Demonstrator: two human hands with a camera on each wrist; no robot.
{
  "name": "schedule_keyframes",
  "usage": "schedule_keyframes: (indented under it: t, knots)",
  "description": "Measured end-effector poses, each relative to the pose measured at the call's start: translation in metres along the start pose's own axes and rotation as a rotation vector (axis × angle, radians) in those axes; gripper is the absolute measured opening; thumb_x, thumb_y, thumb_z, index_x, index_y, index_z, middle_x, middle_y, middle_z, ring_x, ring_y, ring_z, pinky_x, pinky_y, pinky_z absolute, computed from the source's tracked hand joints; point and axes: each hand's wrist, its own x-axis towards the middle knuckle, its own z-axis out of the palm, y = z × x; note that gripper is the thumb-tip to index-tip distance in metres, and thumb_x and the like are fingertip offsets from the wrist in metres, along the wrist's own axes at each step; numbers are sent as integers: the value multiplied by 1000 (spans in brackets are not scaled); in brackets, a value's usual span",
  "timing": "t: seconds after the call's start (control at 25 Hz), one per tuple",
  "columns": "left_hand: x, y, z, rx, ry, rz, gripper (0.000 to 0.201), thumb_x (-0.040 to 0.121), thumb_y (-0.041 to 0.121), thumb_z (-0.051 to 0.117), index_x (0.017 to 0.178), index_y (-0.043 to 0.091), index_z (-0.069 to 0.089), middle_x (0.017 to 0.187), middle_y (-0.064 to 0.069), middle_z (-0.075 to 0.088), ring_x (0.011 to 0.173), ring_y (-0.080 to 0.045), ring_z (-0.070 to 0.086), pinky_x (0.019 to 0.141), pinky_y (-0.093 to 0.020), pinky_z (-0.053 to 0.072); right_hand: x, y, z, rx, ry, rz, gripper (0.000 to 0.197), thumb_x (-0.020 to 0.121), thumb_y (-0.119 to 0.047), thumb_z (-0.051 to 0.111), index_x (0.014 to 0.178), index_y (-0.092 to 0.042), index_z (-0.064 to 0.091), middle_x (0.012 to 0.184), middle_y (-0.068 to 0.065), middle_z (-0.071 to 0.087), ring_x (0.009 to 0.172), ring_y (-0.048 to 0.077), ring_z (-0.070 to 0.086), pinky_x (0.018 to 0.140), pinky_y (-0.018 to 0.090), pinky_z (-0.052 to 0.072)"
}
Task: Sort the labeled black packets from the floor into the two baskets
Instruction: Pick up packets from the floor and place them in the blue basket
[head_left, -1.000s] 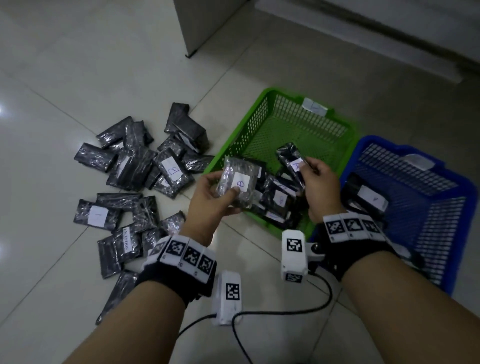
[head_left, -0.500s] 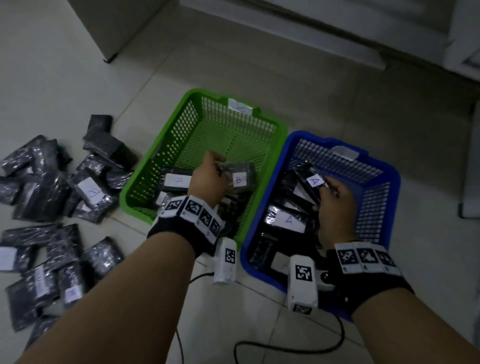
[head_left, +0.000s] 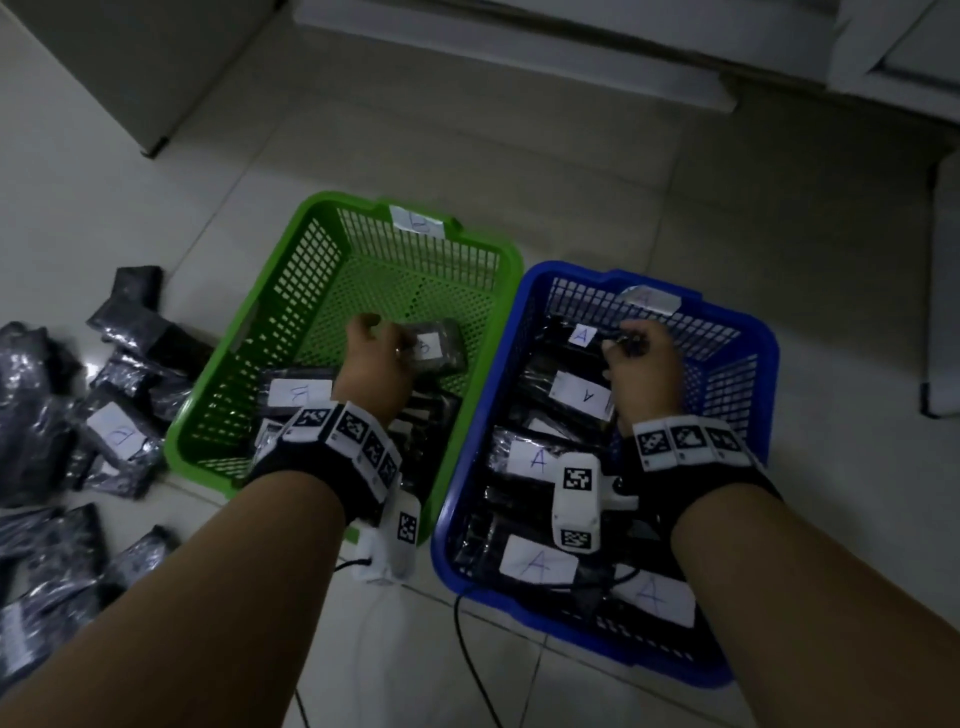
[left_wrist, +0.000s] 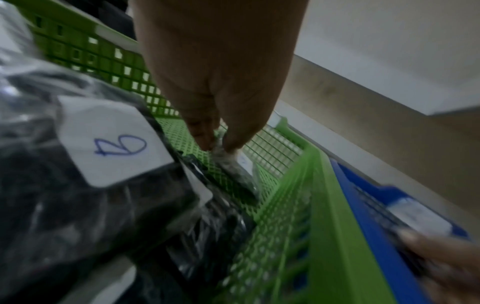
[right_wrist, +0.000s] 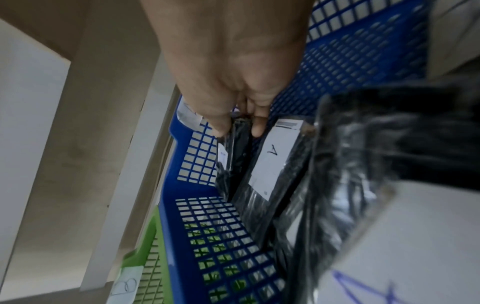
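My left hand (head_left: 382, 348) is inside the green basket (head_left: 311, 244), pinching a black packet labelled B (head_left: 434, 345) by its edge; in the left wrist view the fingertips (left_wrist: 207, 142) nip the packet's (left_wrist: 237, 174) plastic rim. My right hand (head_left: 641, 358) is inside the blue basket (head_left: 748, 332), thumb and fingers pinching a black packet labelled A (head_left: 579, 335), seen edge-on in the right wrist view (right_wrist: 233, 156). Several B packets (head_left: 298, 392) lie in the green basket and several A packets (head_left: 537, 460) in the blue one. Loose packets (head_left: 111, 436) lie on the floor at left.
The two baskets stand side by side on the pale tiled floor (head_left: 597, 171). A cabinet corner (head_left: 150, 130) stands at the back left and a wall base (head_left: 519, 41) runs along the back. Sensor cables (head_left: 467, 649) trail on the floor between my forearms.
My view swung right from the floor pile to the baskets. Both hands carried their packets forward and down, the left into the green basket and the right into the blue one.
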Motion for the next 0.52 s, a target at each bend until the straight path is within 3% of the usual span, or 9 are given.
schedule_keyframes:
  t: [0.12,0.2,0.28,0.4,0.52]
  knots:
    - [-2,-1,9,132,-114,66,45,84,12,60,128,5,52,142,-20,29,125,-40,38,107,-46,35,6,2,4,-128,17,17,37,82,-10,63,116,-20,57,120,15,59,100,31,61,87,35,52]
    - [-5,2,10,176,-208,75,57,86,16,60,139,8,40,145,-16,27,130,-37,34,109,-45,33,4,1,4,-124,26,58,33,84,-6,59,117,-9,52,112,15,62,98,28,61,73,21,46]
    - [-8,1,8,198,-251,90,59,89,18,57,143,11,34,149,-14,22,132,-35,35,108,-41,35,-7,-5,3,-134,0,76,23,89,-5,53,111,-5,58,106,11,64,91,25,61,64,15,45]
    - [-9,-7,2,204,-315,137,51,94,17,50,143,12,36,154,-11,18,136,-29,34,108,-34,34,-32,-14,4,-151,-64,9,26,90,-6,50,111,-8,65,114,14,66,101,28,62,87,29,51]
    - [-16,-18,-19,111,-298,208,39,92,13,51,131,8,53,145,-13,39,129,-30,44,106,-32,35,-76,-28,12,-187,-77,-146,28,88,-9,52,113,-13,65,121,14,60,111,29,57,99,38,46]
